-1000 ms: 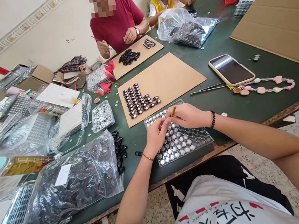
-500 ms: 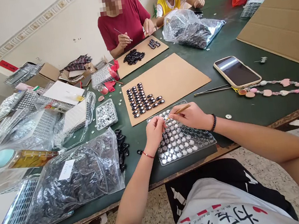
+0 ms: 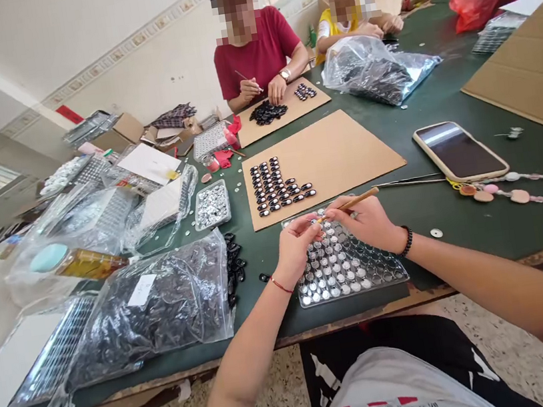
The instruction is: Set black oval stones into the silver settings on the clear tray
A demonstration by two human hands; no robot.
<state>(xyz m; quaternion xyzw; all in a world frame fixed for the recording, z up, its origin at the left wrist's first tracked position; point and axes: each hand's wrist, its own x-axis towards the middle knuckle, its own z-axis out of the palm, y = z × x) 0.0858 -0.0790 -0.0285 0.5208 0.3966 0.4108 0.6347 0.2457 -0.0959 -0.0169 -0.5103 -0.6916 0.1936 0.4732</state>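
A thin wooden stick (image 3: 359, 198) is held in my right hand (image 3: 373, 224), its tip pointing toward my left fingertips. My left hand (image 3: 298, 243) is closed in a pinch at the stick's tip; whatever lies between its fingers is too small to make out. Both hands are above a clear tray (image 3: 354, 286) with round cells, many of them holding white discs. Beyond the tray, rows of black pieces with white spots (image 3: 269, 187) lie on a cardboard sheet (image 3: 340, 153).
Left are a bag of black pieces (image 3: 165, 306), a box of white discs (image 3: 212, 205) and a bottle (image 3: 88, 261). Right are a phone (image 3: 461, 150), tweezers (image 3: 410, 180) and a bead strap (image 3: 520, 195). Across the table, two people work near a plastic bag (image 3: 374, 71).
The view has shifted, moving the table items rightward in the picture. My hands are raised slightly off the tray and drawn together. The person in red now reaches to the black pile.
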